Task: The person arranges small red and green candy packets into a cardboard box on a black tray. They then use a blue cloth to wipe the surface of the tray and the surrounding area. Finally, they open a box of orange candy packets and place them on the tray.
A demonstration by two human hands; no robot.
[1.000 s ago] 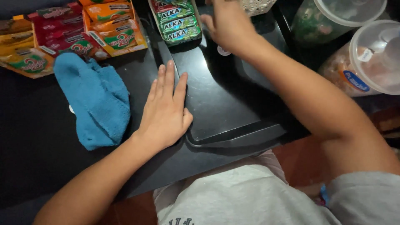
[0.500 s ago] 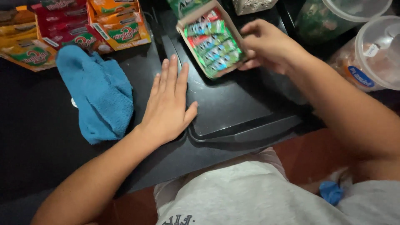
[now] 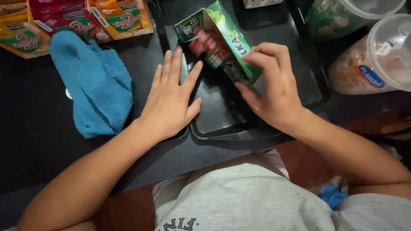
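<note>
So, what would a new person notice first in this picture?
First the green carton box, tilted over the black tray at top centre; the right hand grips its lower end. Next the left hand, lying flat with spread fingers on the tray's left edge. Then the bright blue cloth, crumpled on the dark counter at the left, below the colourful packets.

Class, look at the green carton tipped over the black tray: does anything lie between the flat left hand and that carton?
Nothing visible does. The left hand lies flat on the black tray's left edge, fingertips beside the green carton, which the right hand holds tilted. The blue cloth lies off to the left.
</note>
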